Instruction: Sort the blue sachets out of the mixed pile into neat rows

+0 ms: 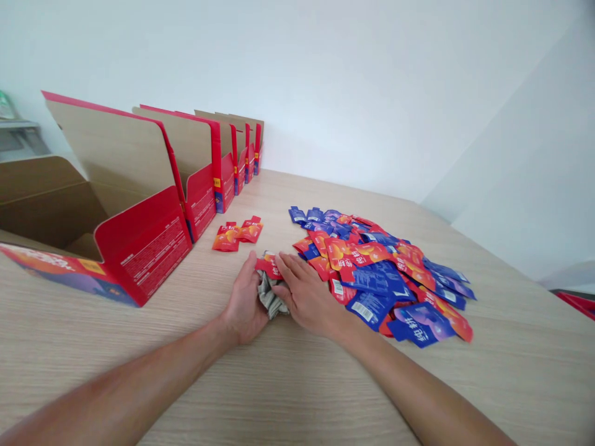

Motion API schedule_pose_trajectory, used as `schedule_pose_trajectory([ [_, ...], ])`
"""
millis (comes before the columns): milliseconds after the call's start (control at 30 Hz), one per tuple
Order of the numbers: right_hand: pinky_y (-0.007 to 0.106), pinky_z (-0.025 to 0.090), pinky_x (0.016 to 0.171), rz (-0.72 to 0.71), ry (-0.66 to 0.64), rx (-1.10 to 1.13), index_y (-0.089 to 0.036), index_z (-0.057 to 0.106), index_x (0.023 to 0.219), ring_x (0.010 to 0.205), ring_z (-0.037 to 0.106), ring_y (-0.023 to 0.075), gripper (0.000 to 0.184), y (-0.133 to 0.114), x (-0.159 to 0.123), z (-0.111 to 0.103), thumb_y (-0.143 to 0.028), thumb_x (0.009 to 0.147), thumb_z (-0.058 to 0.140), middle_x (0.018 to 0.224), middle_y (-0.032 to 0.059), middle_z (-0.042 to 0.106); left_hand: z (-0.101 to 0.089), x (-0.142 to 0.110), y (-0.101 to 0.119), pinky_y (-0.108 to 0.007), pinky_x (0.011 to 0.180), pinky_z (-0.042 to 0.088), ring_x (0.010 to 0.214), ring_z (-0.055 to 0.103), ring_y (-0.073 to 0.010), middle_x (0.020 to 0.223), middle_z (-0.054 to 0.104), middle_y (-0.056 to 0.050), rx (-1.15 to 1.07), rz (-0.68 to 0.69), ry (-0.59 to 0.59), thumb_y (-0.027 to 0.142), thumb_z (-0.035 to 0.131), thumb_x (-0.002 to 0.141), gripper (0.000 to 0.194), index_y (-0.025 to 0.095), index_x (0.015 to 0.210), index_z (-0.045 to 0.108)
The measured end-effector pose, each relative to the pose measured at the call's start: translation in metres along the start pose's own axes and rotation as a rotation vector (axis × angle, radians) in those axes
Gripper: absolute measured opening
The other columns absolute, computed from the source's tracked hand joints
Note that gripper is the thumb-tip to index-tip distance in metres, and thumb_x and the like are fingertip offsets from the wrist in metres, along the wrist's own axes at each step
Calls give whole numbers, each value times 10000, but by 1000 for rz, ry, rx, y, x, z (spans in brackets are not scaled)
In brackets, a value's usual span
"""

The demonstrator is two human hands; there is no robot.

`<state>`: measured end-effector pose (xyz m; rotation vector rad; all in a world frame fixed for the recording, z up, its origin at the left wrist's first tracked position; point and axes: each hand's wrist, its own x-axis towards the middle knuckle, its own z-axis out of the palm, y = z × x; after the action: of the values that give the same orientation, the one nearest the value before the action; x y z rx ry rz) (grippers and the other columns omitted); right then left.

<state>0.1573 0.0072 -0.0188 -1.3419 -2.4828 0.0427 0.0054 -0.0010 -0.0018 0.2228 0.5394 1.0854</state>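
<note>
Left hand (245,303) and right hand (312,296) clamp one crumpled grey cloth (272,302) and one red pouch (268,267); two flat spouted pouches (225,239) lie nearby.

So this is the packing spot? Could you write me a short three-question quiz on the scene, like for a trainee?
1. True or false: the mixed pile of pouches lies to the right of the open boxes.

2. Which color shows on the top pouch between the left hand and right hand?
A) green
B) red
C) yellow

3. How many pouches lie on the table apart from the pile, close to the boxes?

Key: 1. True. 2. B. 3. Two, both red.
</note>
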Motion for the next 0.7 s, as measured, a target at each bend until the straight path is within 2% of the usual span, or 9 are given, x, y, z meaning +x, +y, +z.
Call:
schedule_pose_trajectory([
  [100,522,418,1198,20,-31,17,-122,454,1594,1487,458,325,554,-7,-8,-2,-384,1107,423,1632,163,483,1,-3,1,-413,774,650,777,775,-267,867,792,-131,24,-9,19,488,270,1097,621,102,1119,756],
  [167,559,397,1197,23,-32,-12,-120,493,1565,1442,499,339,512,-11,-9,-9,-316,1094,451,1595,167,530,0,-4,1,-420,763,650,776,776,-275,846,788,-135,36,-11,35,507,266,1093,641,96,1100,758],
  [267,591,350,1199,-8,1,-64,-128,577,1486,1320,597,334,449,-16,-10,-19,-178,1049,487,1425,178,678,-1,-3,1,-440,777,650,796,780,-292,866,793,-150,65,-17,40,543,265,1084,671,86,1126,755],
  [333,518,425,1131,13,68,-34,-132,630,1412,1164,678,301,404,-17,-11,-25,-149,1043,466,1228,167,767,-1,-2,1,-445,813,647,832,784,-295,902,801,-151,78,-4,13,543,279,1082,656,91,1168,746],
  [433,387,532,958,201,256,167,-174,655,1326,1017,720,262,373,-14,-8,-32,-262,1098,373,1108,127,780,0,0,0,-454,882,636,891,789,-292,970,811,-144,86,25,-35,533,288,1085,629,106,1247,721],
  [500,364,556,934,320,343,339,-199,614,1352,1044,721,256,391,-11,-2,-29,-344,1107,347,1162,114,763,1,0,-1,-458,904,632,910,790,-290,996,813,-141,92,29,-37,534,286,1086,628,108,1278,706],
  [567,393,548,1014,354,367,420,-175,520,1466,1175,686,270,442,-8,5,-19,-362,1080,409,1301,145,713,3,-1,-1,-455,899,635,911,792,-290,1006,813,-142,99,19,-25,535,302,1085,620,105,1285,701],
  [633,450,465,1158,322,345,376,-123,430,1559,1394,554,291,546,-7,10,-6,-323,1051,455,1510,205,573,3,-2,0,-446,877,642,896,793,-286,1003,813,-140,98,10,-13,524,320,1084,598,107,1282,701],
  [700,485,354,1253,267,289,282,-98,448,1570,1539,388,298,550,-8,11,5,-301,1059,424,1645,220,424,1,-2,1,-426,858,647,878,794,-272,983,813,-127,86,9,6,506,326,1088,572,118,1273,702],
])
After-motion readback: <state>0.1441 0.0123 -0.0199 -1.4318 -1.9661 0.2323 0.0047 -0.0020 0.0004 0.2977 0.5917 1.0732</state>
